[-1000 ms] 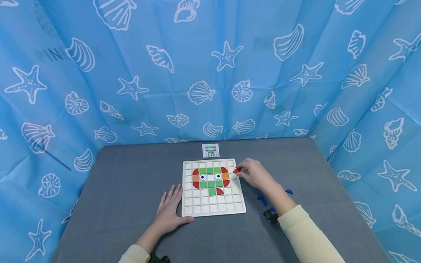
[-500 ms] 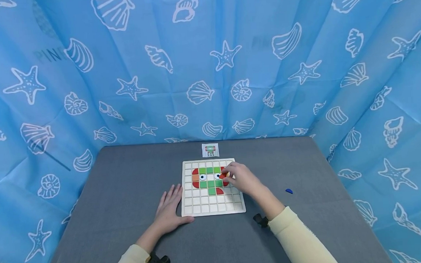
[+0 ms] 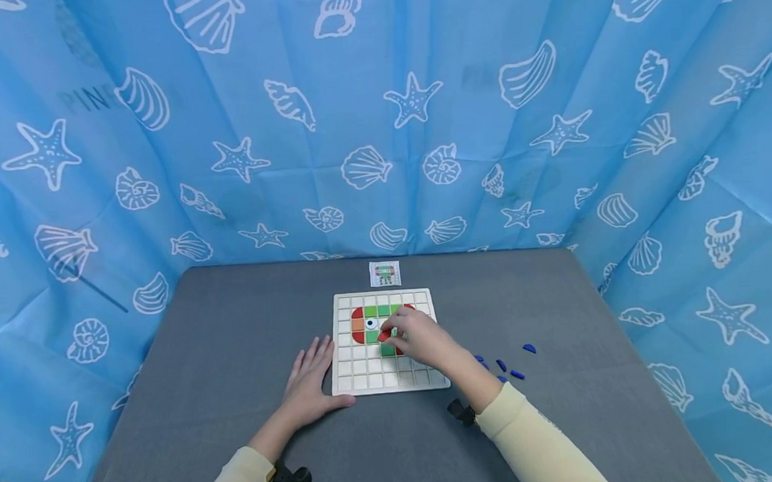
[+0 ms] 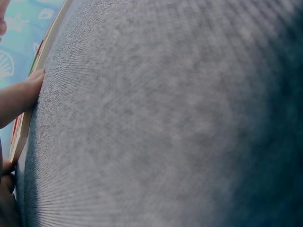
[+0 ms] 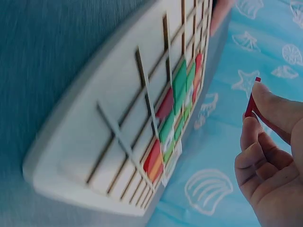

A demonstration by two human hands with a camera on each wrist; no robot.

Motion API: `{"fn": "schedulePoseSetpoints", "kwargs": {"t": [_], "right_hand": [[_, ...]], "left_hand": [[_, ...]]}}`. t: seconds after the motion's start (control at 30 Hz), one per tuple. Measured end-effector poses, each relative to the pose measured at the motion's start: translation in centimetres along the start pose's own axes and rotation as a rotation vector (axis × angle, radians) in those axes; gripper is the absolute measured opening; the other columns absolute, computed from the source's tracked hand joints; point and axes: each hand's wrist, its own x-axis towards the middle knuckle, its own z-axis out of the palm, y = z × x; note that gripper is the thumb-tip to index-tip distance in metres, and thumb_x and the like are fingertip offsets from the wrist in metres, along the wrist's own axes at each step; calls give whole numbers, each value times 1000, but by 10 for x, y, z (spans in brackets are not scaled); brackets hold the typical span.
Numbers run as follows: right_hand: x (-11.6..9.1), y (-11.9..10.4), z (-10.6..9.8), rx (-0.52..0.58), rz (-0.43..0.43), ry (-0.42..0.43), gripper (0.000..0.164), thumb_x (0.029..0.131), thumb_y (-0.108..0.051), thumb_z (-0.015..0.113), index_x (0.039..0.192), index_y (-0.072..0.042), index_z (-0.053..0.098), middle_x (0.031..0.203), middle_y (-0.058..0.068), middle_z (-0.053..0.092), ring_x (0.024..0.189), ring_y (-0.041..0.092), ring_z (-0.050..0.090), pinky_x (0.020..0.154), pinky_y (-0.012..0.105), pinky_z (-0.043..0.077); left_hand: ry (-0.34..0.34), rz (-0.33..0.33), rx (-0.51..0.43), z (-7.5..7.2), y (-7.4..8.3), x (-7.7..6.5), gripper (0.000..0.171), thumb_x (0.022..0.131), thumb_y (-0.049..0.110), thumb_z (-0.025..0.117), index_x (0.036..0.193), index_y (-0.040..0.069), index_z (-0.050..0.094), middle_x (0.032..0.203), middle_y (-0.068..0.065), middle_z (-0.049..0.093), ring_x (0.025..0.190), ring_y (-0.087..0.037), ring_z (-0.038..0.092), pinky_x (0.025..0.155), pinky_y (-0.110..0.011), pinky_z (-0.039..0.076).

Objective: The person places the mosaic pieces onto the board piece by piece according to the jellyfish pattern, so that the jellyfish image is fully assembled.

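My right hand (image 3: 423, 337) pinches a red tile (image 3: 384, 336) between thumb and fingers, over the middle of a pale gridded board (image 3: 361, 382). In the right wrist view the tile (image 5: 251, 101) shows edge-on, raised above the board. Red, green and orange tiles and round eye tiles (image 3: 371, 324) lie in the grid; the hand covers those on the right. My left hand (image 3: 310, 382) lies spread at the board's lower left corner, thumb along the front edge. The left wrist view shows the thumb (image 4: 21, 97) against the board's edge.
A small picture card (image 3: 385, 273) lies beyond the board. Several blue half-round tiles (image 3: 529, 349) are scattered on the grey tabletop (image 3: 244, 309) to the right, near my right forearm. A blue seashell curtain (image 3: 276, 181) hangs behind the table.
My right hand has moved left with the red tile, from the board's right edge to its middle. The left hand has stayed in place.
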Motion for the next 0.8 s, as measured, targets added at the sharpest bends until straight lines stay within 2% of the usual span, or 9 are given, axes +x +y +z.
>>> {"fn": "schedulePoseSetpoints", "kwargs": {"t": [0.1,0.33,0.57,0.8], "right_hand": [[2,-6,8,15,-17,-20,25,90,-14,78,113,-8,75,108,5,71,85,15,63,76,30,56],[11,-11,27,-12,-29,-36,17,89,-17,79,105,-10,77,107,4,72,100,19,67,92,36,56],[16,-8,40,-67,48,-88,15,88,-20,80,103,-16,78,100,-2,69,88,10,60,83,31,55],[18,-5,43,-85,86,-121,17,87,-19,81,104,-17,78,99,-2,69,86,10,59,80,31,55]], "left_hand": [[-4,1,-3,-1,1,0,127,70,80,71,162,11,19,170,-7,16,158,-29,3,125,-55,3],[-13,-4,-3,-2,1,0,126,70,79,72,163,12,17,170,-6,15,158,-28,2,125,-54,2],[-11,-3,-5,0,0,-1,127,70,80,71,163,12,16,170,-7,14,158,-28,2,125,-54,2],[-8,5,-12,0,-1,-1,126,71,79,71,163,12,16,170,-7,14,158,-28,2,125,-55,2]]}}
